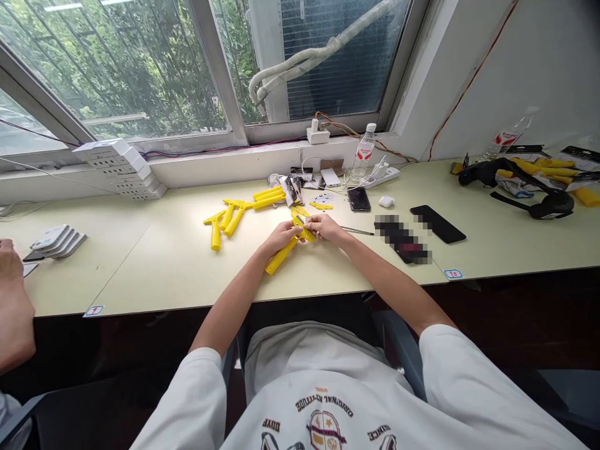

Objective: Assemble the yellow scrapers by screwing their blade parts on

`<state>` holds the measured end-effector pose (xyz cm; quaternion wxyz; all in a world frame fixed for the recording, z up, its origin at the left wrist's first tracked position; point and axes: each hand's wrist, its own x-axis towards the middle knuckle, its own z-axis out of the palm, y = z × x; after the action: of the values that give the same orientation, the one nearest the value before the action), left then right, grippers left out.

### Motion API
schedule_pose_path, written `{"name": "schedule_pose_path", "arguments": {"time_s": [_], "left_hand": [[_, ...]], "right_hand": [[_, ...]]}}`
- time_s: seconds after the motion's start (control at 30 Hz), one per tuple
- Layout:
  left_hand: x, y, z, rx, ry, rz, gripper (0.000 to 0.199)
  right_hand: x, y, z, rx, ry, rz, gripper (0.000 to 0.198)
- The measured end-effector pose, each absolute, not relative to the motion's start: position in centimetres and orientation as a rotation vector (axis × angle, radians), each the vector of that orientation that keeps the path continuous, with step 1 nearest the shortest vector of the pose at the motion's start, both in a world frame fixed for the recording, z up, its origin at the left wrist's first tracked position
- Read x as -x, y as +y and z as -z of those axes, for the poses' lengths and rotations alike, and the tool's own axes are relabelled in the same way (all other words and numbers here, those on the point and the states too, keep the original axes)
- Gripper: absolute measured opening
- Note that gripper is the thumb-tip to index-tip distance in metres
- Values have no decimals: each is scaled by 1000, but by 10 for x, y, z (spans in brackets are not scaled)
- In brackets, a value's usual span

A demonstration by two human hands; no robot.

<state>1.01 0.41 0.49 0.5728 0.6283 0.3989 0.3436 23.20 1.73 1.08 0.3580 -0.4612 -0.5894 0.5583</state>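
Over the table's front part, a yellow T-shaped scraper point(280, 257) points its handle down and left towards me. My left hand point(281, 237) is closed around it where the handle meets the head. On the other side, the fingers of my right hand point(323, 227) pinch the right part of the head. A thin grey strip shows along the head; whether it is a blade I cannot tell. Just beyond my hands lie loose yellow flat pieces point(321, 205). Several more yellow scrapers point(238, 215) lie to the left of them, partly heaped.
A screwdriver-like rod point(359, 230), a phone point(359, 199), a white earbud case point(386, 201) and a black flat pad point(438, 224) lie to the right. A water bottle point(364, 153) and power strip point(382, 174) stand behind. At far left is another person's arm point(14, 306) beside stacked cards point(59, 241).
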Motion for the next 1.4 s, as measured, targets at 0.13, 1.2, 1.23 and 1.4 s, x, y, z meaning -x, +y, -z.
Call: {"name": "schedule_pose_path", "arguments": {"time_s": [0.13,1.2,1.23,1.4], "left_hand": [[-9,6,-2,-1471,911,-801,45],[-17,3,-8,-1377,1070,-830,36],[-15,3,-8,-1397,1068,-827,37],[3,6,-12,-1611,1188,-807,31]], "right_hand": [[-230,14,-17,1212,-1508,-1453,17],[-238,20,-1,1039,-1560,-1568,45],[-237,20,-1,1031,-1551,-1568,44],[-233,23,-2,1076,-1495,-1525,39]]}}
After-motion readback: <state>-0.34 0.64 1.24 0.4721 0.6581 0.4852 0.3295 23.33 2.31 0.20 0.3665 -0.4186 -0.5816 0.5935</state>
